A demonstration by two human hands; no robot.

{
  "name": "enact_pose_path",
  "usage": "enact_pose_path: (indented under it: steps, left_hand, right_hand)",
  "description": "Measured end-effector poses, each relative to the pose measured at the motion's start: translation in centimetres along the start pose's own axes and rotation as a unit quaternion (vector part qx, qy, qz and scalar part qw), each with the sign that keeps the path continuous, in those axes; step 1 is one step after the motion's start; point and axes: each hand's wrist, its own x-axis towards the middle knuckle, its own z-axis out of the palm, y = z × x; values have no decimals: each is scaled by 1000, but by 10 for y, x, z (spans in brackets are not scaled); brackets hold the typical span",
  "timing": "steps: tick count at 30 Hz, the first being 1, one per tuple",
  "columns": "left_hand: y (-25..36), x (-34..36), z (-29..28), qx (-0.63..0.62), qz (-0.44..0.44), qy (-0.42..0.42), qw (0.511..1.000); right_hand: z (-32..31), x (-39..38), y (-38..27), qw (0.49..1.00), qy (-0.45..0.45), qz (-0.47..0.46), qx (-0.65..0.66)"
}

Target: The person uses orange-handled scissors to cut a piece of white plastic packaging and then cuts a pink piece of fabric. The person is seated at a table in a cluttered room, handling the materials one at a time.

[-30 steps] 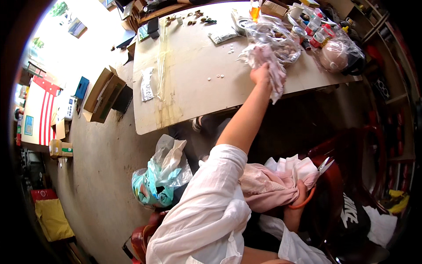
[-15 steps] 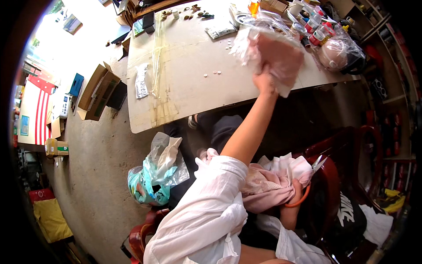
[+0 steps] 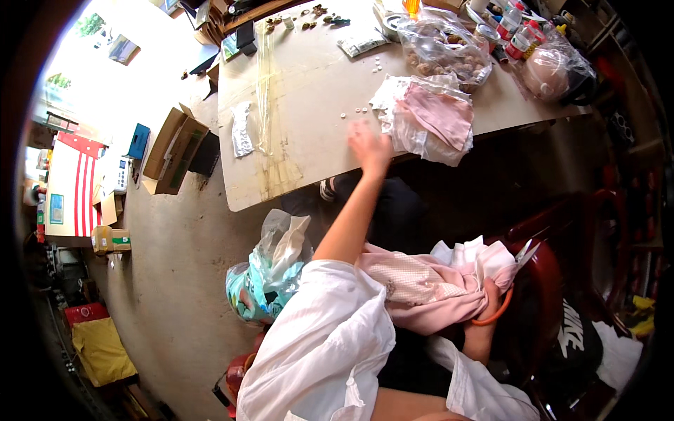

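Observation:
My left hand (image 3: pixel 370 147) is over the table's front edge, its fingers stretched out and somewhat blurred, with nothing in it. Just right of it, a folded pink cloth (image 3: pixel 441 116) lies on a crumpled white layer. Down by my lap, my right hand (image 3: pixel 490 298) is closed on a bunched pink garment (image 3: pixel 439 312) with a pale, textured panel. The same hand holds scissors (image 3: pixel 526 254); their orange handle loops round the hand and the blades point up right. Small white discs (image 3: pixel 360 110) lie on the table (image 3: pixel 309 133) near my left hand.
A clear plastic bag of brownish lumps (image 3: pixel 442 52), bottles (image 3: pixel 519 42) and a wrapped pinkish round object (image 3: pixel 547 76) crowd the table's right. A turquoise plastic bag (image 3: pixel 263 284) stands left of my lap. Cardboard boxes (image 3: pixel 172 151) are on the left. A dark-red chair (image 3: pixel 554 281) is at right.
My left hand has let go of the pink cloth, which now lies on the table, and has moved left and nearer. My right hand still holds the garment and scissors.

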Motion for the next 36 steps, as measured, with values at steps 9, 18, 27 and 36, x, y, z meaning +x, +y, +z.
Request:
enact_pose_path:
  steps: [9,18,27,36]
  left_hand:
    - [-23,87,26,254,57,35,965]
    - [-12,183,52,214,197,-99,952]
    - [14,224,64,48,273,-149,949]
    - [2,228,69,-22,347,21,937]
  right_hand:
    - [-11,15,9,999,-45,8,-22]
    - [-47,28,29,991,8,-24,-130]
    - [-7,22,16,993,-12,36,-111]
    - [-18,27,20,993,4,23,-116]
